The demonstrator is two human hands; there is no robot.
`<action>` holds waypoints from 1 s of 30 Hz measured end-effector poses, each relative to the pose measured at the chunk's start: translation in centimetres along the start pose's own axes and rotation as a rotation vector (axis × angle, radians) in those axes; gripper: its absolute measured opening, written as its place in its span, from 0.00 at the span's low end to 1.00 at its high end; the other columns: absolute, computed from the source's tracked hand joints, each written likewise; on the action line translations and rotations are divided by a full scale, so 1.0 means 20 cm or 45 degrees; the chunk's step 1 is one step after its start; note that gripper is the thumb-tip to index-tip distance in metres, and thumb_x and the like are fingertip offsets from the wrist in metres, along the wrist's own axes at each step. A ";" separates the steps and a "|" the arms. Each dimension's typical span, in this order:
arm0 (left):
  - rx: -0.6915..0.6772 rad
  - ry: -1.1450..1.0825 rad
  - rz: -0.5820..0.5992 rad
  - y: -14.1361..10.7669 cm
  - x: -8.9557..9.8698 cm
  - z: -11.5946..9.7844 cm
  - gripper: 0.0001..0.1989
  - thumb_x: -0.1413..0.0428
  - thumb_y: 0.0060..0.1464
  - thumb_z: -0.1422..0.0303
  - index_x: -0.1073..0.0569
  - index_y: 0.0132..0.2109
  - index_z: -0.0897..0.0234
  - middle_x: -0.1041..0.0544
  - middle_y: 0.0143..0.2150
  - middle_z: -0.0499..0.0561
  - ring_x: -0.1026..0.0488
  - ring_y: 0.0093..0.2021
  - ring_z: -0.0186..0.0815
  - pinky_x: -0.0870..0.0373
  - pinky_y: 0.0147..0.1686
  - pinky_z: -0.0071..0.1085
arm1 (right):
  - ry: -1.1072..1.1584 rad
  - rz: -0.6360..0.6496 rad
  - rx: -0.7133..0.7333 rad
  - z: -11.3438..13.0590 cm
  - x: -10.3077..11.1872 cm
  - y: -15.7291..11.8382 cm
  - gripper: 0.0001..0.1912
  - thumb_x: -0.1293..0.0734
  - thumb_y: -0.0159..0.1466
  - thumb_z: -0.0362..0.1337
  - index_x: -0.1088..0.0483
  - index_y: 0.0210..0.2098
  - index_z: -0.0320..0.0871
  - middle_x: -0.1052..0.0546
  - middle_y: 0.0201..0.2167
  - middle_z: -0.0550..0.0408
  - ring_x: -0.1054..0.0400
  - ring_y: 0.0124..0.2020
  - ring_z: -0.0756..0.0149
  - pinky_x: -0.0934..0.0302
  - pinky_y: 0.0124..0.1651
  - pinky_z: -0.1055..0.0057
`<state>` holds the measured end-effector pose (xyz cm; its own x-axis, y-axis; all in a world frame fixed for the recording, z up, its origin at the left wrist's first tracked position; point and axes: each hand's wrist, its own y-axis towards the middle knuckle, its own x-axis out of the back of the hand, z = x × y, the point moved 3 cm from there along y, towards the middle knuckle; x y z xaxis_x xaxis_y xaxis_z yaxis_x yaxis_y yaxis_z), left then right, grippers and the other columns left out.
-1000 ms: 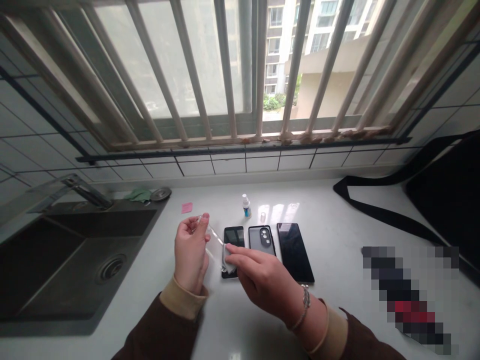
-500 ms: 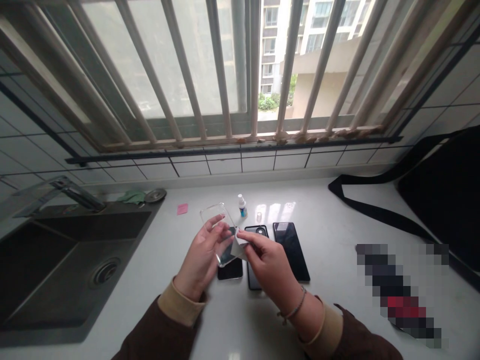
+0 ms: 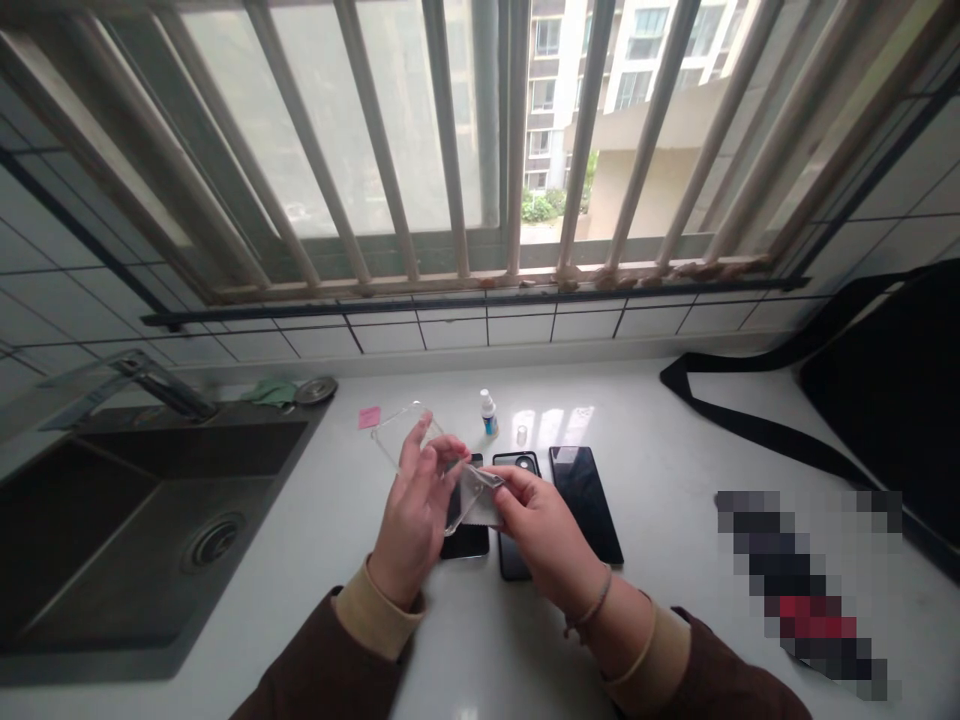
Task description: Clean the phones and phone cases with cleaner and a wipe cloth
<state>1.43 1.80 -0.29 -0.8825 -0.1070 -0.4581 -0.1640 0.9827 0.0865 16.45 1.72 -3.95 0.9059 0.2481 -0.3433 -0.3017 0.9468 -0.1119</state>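
My left hand point(image 3: 420, 490) grips a clear phone case point(image 3: 388, 432), which is tilted above the counter. In my right hand point(image 3: 534, 515) a small grey cleaning cloth point(image 3: 478, 508) is pinched, held against the case's lower right part. Beneath my hands lies a phone point(image 3: 465, 543), partly hidden by the case and fingers. Beside it, a black-cased phone point(image 3: 513, 562) with a round camera is partly covered by my right hand. Further right lies another dark phone point(image 3: 585, 500), screen up. A small white spray bottle point(image 3: 489, 414) stands behind, its clear cap point(image 3: 521, 435) next to it.
A sink point(image 3: 150, 540) with a faucet point(image 3: 161, 385) is on the left. A green cloth point(image 3: 271, 393) and a metal drain cover point(image 3: 316, 390) lie at its back edge. A pink paper point(image 3: 369, 417) lies on the counter point(image 3: 675, 620). At right are a black bag point(image 3: 892, 380) and a blurred-out item.
The clear case has tipped over to the left in my left hand. My right hand's cloth has folded over more and sits at the case's lower edge. The view has shifted slightly.
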 end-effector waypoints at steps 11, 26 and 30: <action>-0.314 0.228 -0.042 -0.01 0.02 0.00 0.31 0.41 0.63 0.45 0.31 0.67 0.51 0.27 0.52 0.54 0.25 0.55 0.42 0.30 0.65 0.47 | 0.318 0.222 -0.290 0.04 -0.09 -0.06 0.20 0.20 0.58 0.51 0.19 0.42 0.43 0.19 0.36 0.54 0.26 0.38 0.65 0.31 0.46 0.66; 0.211 -0.076 0.183 0.00 0.00 0.01 0.43 0.51 0.61 0.33 0.21 0.58 0.69 0.18 0.45 0.63 0.20 0.41 0.46 0.17 0.41 0.46 | -0.206 -0.221 0.251 0.08 0.11 0.01 0.17 0.32 0.70 0.47 0.20 0.50 0.43 0.17 0.40 0.51 0.25 0.39 0.61 0.31 0.44 0.67; 0.236 0.230 0.356 -0.04 -0.01 0.08 0.39 0.50 0.64 0.38 0.22 0.59 0.70 0.19 0.46 0.64 0.20 0.44 0.47 0.18 0.42 0.44 | -0.537 -0.254 0.392 0.15 0.10 -0.03 0.15 0.35 0.73 0.44 0.19 0.49 0.44 0.16 0.39 0.51 0.23 0.40 0.59 0.30 0.44 0.66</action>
<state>2.41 1.30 -1.66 -0.9482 0.1602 -0.2745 0.1619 0.9867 0.0164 19.30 2.27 -1.82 0.9961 0.0582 0.0663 -0.0683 0.9843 0.1628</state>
